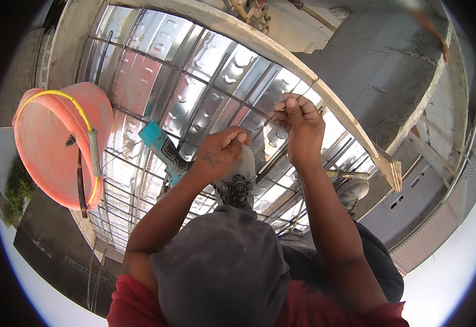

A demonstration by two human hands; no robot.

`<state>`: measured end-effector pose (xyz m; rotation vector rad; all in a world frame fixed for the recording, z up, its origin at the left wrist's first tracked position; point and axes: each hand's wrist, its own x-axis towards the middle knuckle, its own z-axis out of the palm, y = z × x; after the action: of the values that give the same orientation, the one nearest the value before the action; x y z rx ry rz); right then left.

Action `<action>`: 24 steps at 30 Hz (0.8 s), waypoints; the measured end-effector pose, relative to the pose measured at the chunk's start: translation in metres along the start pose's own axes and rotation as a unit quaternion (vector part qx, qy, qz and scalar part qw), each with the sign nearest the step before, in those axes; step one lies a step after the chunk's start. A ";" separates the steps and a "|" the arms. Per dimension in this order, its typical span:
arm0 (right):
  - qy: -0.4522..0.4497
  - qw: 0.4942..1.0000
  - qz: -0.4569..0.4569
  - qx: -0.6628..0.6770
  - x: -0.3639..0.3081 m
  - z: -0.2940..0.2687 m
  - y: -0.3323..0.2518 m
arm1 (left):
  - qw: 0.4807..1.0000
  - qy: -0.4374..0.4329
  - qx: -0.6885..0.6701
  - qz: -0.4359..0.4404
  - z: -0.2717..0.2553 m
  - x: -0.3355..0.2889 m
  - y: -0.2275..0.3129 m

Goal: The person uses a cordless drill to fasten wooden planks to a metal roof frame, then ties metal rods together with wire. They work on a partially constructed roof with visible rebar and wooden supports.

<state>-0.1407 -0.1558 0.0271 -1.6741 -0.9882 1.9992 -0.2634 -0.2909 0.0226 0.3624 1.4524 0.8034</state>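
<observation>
Since the left hand (219, 154) and right hand (305, 129) were both pinched pretty much closed on the wire (258, 129), it basically sat right between them, slanting forward from left to right, with the rebar (210, 84) below both.

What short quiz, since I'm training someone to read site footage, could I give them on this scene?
1. Multiple choice: what is held between the left hand and the right hand?
a) a paintbrush
b) a thin wire
c) a wooden plank

2. True or false: the orange-pink bucket is to the left of both hands.

3. Fill in the blank: the tool just to the left of the left hand is black and ____.

Key: 1 b; 2 true; 3 teal.
</observation>
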 end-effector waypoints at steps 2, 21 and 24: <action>-0.005 1.000 -0.019 0.022 0.002 0.006 0.007 | 0.998 0.056 0.021 0.025 -0.011 -0.012 -0.006; -0.116 0.824 -0.089 -0.548 0.018 0.029 -0.010 | 0.910 0.346 0.222 0.059 -0.005 0.055 -0.049; -0.139 0.768 -0.319 -0.538 0.023 0.035 -0.021 | 0.922 0.351 0.157 0.045 -0.005 0.063 -0.055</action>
<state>-0.1831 -0.1360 0.0280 -1.0692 -2.7157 1.1989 -0.2584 -0.2881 -0.0608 0.4032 2.2676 0.8129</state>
